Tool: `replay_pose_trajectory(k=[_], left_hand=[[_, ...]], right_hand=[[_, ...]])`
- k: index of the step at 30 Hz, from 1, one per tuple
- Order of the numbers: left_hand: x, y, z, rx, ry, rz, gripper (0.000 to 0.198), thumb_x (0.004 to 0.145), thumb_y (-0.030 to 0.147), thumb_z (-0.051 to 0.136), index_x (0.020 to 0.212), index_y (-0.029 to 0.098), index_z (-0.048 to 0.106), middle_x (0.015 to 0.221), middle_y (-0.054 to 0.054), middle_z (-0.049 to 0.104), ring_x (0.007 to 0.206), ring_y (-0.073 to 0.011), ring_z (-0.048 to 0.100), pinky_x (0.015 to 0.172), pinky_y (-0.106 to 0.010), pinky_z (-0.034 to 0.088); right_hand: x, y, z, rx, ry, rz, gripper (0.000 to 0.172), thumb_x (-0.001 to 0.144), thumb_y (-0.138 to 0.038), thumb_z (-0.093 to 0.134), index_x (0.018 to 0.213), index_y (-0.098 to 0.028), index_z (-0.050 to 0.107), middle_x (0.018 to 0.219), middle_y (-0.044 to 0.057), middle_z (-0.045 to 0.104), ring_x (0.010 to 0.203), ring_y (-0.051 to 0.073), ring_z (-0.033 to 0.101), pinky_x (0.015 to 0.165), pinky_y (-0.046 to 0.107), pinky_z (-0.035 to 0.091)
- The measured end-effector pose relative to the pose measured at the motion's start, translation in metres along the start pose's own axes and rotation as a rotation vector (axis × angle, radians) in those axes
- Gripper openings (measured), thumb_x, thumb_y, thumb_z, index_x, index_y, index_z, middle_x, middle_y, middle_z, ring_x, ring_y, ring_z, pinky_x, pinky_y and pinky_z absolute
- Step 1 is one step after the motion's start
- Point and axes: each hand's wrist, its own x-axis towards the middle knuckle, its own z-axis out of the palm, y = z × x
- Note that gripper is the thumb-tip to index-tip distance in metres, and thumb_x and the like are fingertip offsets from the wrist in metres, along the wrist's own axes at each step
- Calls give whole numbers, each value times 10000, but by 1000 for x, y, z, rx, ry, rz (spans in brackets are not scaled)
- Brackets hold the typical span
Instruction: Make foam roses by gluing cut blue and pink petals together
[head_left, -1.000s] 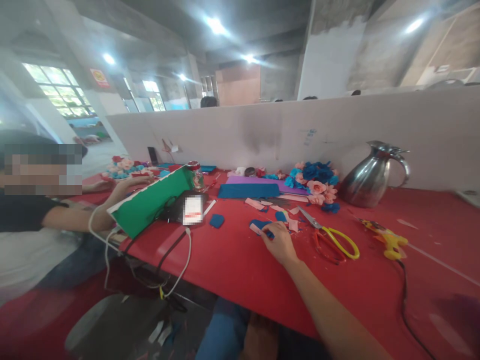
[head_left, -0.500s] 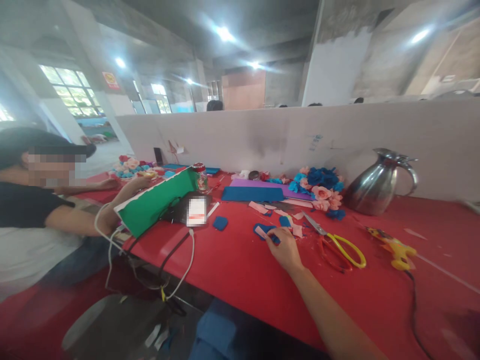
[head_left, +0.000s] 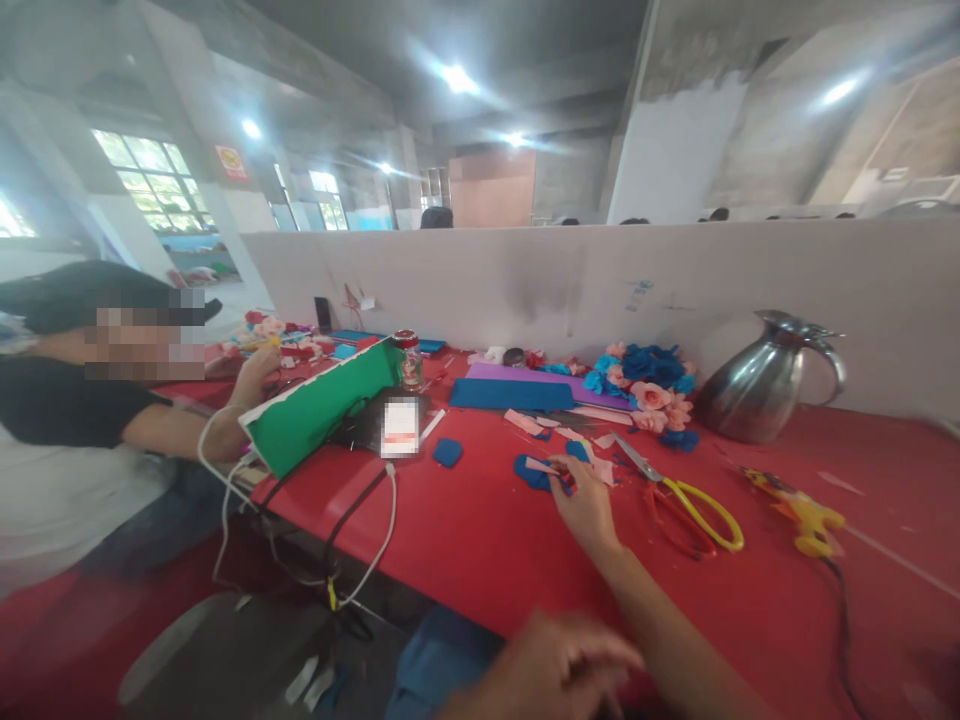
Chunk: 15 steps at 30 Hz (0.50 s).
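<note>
Red bench (head_left: 465,540), near edge: left hand (head_left: 555,665), blurred, grip unreadable. Farther: right hand (head_left: 589,505), pinched on blue foam piece (head_left: 531,472), which lies just far-left of it, well beyond the left hand. Scissors (head_left: 694,505) to its right.

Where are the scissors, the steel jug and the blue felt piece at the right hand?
scissors (head_left: 679,490): head view, yellow handle near the pivot.
steel jug (head_left: 750,395): head view, middle of its body.
blue felt piece (head_left: 529,472): head view, its uncovered left part.
</note>
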Motion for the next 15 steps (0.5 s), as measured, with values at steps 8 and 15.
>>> replay_pose_trajectory(k=[8,15], left_hand=[[64,-40,-89,171,808,-70,511,663,90,727,1153,201,633,1181,-123,647,1143,-298,569,996,-497,431],[105,-63,-67,-151,667,-41,101,764,120,626,751,190,698,794,-54,731,768,-194,678,741,-323,533]], right_hand=[[3,-22,-19,-15,-336,-70,396,754,-97,457,1111,-235,554,878,28,689,837,193,659,752,315,504],[-14,-14,-26,136,-180,71,346,762,-168,491,1104,-218,482,791,13,655,722,184,645,705,311,506]])
